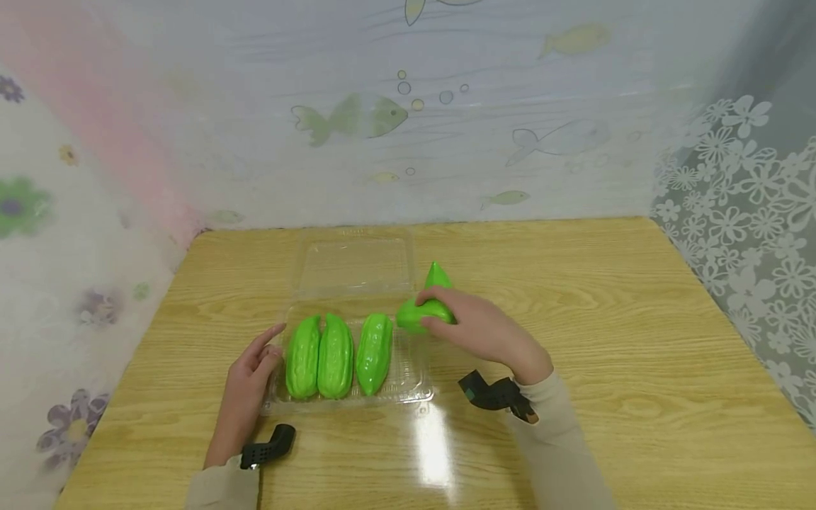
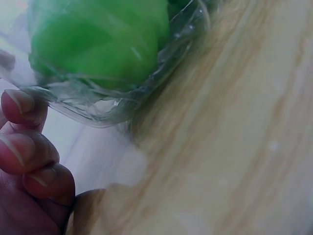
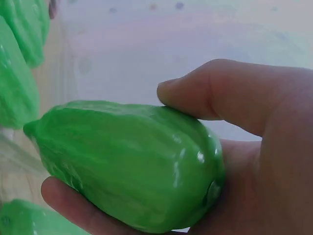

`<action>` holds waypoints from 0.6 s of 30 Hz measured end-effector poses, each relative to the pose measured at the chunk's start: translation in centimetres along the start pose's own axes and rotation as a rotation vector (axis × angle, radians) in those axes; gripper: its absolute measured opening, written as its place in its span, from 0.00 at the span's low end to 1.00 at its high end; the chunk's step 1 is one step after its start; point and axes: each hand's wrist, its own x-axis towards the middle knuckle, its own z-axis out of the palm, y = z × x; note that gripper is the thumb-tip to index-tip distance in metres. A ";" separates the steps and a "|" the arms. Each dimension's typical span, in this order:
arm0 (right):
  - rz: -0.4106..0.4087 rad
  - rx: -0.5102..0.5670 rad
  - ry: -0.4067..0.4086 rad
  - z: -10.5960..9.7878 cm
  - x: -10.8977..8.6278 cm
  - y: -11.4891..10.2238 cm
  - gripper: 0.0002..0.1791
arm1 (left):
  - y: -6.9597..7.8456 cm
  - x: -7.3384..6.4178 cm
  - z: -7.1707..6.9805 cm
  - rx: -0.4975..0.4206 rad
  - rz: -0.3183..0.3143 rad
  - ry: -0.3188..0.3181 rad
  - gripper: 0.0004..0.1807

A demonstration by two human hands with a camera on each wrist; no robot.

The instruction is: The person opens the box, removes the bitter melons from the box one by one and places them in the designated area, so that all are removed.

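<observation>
A green ridged bitter melon lies between the thumb and fingers of my right hand, its pointed tip toward the left. That hand holds it above the right side of a clear plastic clamshell container. Three similar bitter melons, a left one, a middle one and a right one, lie side by side in the container base. My left hand is at the container's left rim, fingers partly curled against the plastic; its grip is partly hidden.
The container's lid lies open toward the wall. Another bitter melon rests on the wooden table behind my right hand, partly covered by it. A patterned wall borders the table's far edge.
</observation>
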 end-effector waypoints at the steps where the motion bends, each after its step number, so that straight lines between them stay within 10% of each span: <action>1: 0.002 0.001 -0.004 -0.1 0.0 0.2 0.18 | -0.3 0.1 0.0 0.003 0.001 0.000 0.20; 18: 0.079 0.035 -0.081 0.0 0.6 2.3 0.34 | 0.3 -0.1 0.1 0.003 -0.005 0.003 0.20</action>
